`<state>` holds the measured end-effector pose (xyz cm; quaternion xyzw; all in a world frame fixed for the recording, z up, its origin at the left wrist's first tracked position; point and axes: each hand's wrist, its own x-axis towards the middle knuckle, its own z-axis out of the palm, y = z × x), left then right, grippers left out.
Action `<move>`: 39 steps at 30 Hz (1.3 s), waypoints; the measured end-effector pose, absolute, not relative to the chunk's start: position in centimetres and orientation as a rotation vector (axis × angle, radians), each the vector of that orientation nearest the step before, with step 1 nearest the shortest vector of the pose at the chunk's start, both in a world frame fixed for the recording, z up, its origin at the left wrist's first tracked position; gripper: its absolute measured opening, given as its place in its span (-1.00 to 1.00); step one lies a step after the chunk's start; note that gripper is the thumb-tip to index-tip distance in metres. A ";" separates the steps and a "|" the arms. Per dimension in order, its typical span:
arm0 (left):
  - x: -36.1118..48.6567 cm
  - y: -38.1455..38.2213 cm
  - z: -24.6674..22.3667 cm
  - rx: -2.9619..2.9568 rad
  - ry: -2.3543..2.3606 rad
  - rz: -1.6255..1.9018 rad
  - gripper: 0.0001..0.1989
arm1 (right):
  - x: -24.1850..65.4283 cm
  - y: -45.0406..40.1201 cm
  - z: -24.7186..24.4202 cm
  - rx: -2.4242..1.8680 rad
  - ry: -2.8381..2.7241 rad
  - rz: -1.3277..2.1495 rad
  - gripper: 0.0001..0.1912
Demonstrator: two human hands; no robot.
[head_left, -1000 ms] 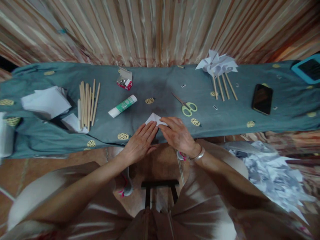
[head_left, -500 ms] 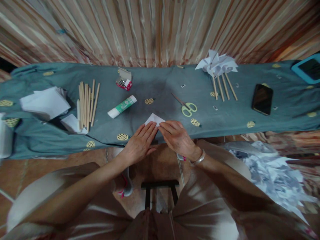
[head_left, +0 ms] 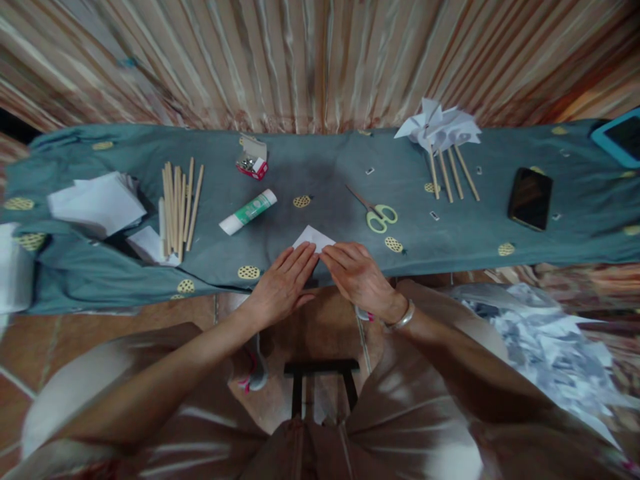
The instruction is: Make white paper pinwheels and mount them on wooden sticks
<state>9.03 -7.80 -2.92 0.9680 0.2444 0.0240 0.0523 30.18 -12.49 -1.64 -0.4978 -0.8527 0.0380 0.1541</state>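
A small piece of white folded paper lies at the table's near edge, its pointed corner facing away from me. My left hand rests flat on its left part, fingers stretched out and the thumb apart. On the right side, my right hand has its fingers bent and pressed together on the paper's edge; the fingertips partly cover it. Both hands hide the near part of the paper. Beyond them lie a glue stick to the left and scissors with light green handles to the right.
On the left are a stack of white paper and several wooden sticks. An opened small red box holds metal bits. To the right lie paper pinwheels on sticks, a phone and a bag of white paper pieces below the table.
The whole view has shifted slightly, so things appear a little further right. Both hands stay on the folded paper in nearly the same pose.
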 end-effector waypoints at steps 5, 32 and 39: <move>8.9 -7.7 -3.0 2.980 0.721 0.102 -0.30 | 30.5 -12.7 -1.6 -1.438 -2.429 0.076 -0.66; 3.8 -6.7 -2.8 2.934 0.743 0.418 -0.57 | 32.6 -13.4 -2.1 -1.545 -2.277 0.047 -0.69; 3.1 -6.7 -2.5 2.874 0.755 0.470 -0.65 | 32.4 -13.2 -2.2 -1.578 -2.203 0.052 -0.71</move>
